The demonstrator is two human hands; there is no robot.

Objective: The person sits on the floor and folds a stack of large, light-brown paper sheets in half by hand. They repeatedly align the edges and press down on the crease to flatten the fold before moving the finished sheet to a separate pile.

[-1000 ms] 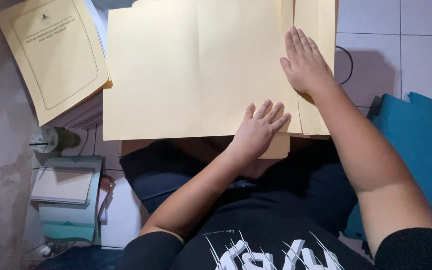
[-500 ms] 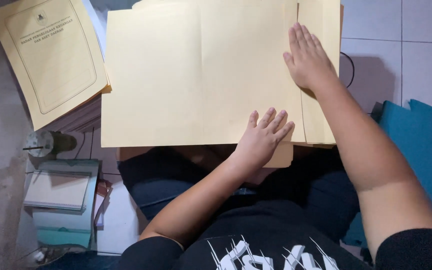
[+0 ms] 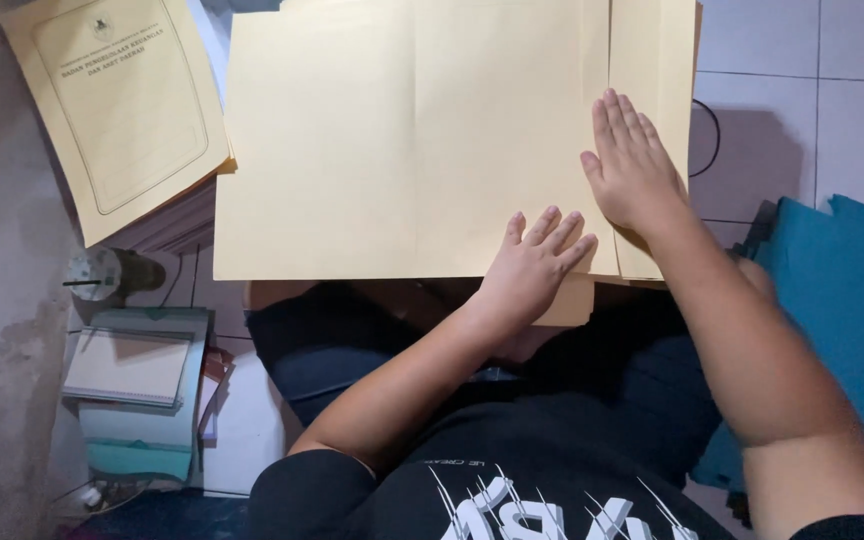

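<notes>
A large opened yellow paper folder [image 3: 402,140] lies across my lap. My left hand [image 3: 532,265] rests flat with fingers spread on its near edge, holding nothing. My right hand [image 3: 632,170] lies flat, fingers together, on the fold line at the folder's right side, next to a narrow folded flap [image 3: 657,60]. More yellow sheets [image 3: 567,305] stick out from under the folder below my left hand.
A stack of printed yellow folders [image 3: 117,100] lies at the upper left. A plastic cup with a straw [image 3: 97,273] and a spiral notebook [image 3: 127,368] on a pale box stand at the left. A teal mat [image 3: 842,290] lies right, on white tiles [image 3: 802,60].
My right hand has slid toward me along the fold line. My left hand has stayed on the near edge. The view shifted slightly.
</notes>
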